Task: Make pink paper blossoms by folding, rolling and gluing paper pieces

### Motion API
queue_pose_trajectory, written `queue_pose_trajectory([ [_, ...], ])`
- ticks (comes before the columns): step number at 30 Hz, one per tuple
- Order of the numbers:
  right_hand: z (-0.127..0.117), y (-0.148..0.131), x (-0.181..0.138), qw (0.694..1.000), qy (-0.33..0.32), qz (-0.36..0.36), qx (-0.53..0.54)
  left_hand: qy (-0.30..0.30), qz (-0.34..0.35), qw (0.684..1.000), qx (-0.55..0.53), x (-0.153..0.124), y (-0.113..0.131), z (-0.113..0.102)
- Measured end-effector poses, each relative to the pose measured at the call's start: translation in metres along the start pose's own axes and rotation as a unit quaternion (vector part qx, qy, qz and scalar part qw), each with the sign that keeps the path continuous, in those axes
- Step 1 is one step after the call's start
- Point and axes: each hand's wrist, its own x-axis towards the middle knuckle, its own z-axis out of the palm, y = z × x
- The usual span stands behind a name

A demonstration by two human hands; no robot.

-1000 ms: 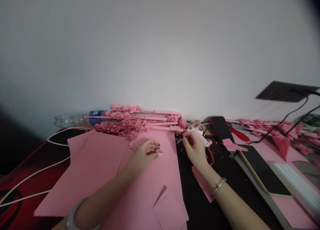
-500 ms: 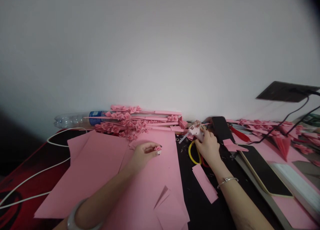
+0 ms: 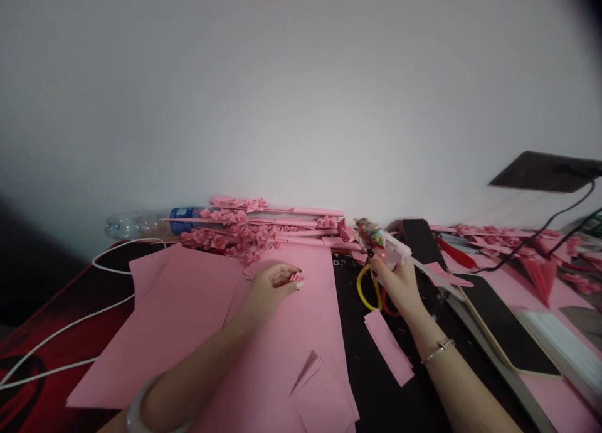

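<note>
Between the thumb and fingers of my left hand [image 3: 269, 293] is a small pink paper flower [image 3: 296, 277], pinched just above a large pink sheet [image 3: 286, 358]. My right hand [image 3: 399, 287] is wrapped round a white hot glue gun [image 3: 394, 250], raised off the desk, with a small red light lit on its body. A pale glue stick [image 3: 437, 276] juts out of its back end; its nozzle cannot be made out. Scissors [image 3: 365, 290] with yellow and red handles lie beneath my right hand. A folded pink paper strip [image 3: 389, 348] rests in front of them.
Several pink paper flower stems [image 3: 263, 232] lie along the wall beside a clear plastic bottle [image 3: 141, 224]. At right are a phone [image 3: 510, 326], another dark phone [image 3: 423, 240] and more paper flowers [image 3: 531, 241]. A white cable [image 3: 66, 326] loops at left.
My right hand has lifted the glue gun off the desk and turned it, with the glue stick showing behind. My left hand stays nearly still with the paper flower.
</note>
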Motion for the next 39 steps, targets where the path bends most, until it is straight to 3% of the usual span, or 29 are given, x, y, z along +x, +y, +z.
queue_pose_trajectory([
  [2, 0.005, 0.0, -0.005, 0.989, -0.106, 0.048, 0.087, 0.01, 0.002, 1.0, -0.002, 0.001, -0.001, 0.0],
  [5, 0.012, 0.001, -0.011, 0.942, -0.287, 0.11, 0.132, 0.018, 0.004, 1.0, 0.004, 0.0, -0.001, 0.001],
  [9, 0.017, -0.005, -0.017, 0.922, -0.355, 0.114, 0.101, 0.01, 0.007, 1.0, 0.014, -0.003, 0.002, 0.004],
  [18, 0.015, -0.013, -0.016, 0.91, -0.395, 0.102, 0.072, 0.014, -0.002, 1.0, 0.004, -0.002, 0.002, 0.004],
  [25, 0.017, -0.015, -0.018, 0.926, -0.375, 0.037, 0.03, 0.009, 0.002, 1.0, 0.012, -0.002, 0.001, 0.004],
  [39, 0.017, -0.015, -0.018, 0.929, -0.37, -0.015, 0.003, 0.013, 0.0, 1.0, 0.024, -0.003, 0.002, 0.005],
])
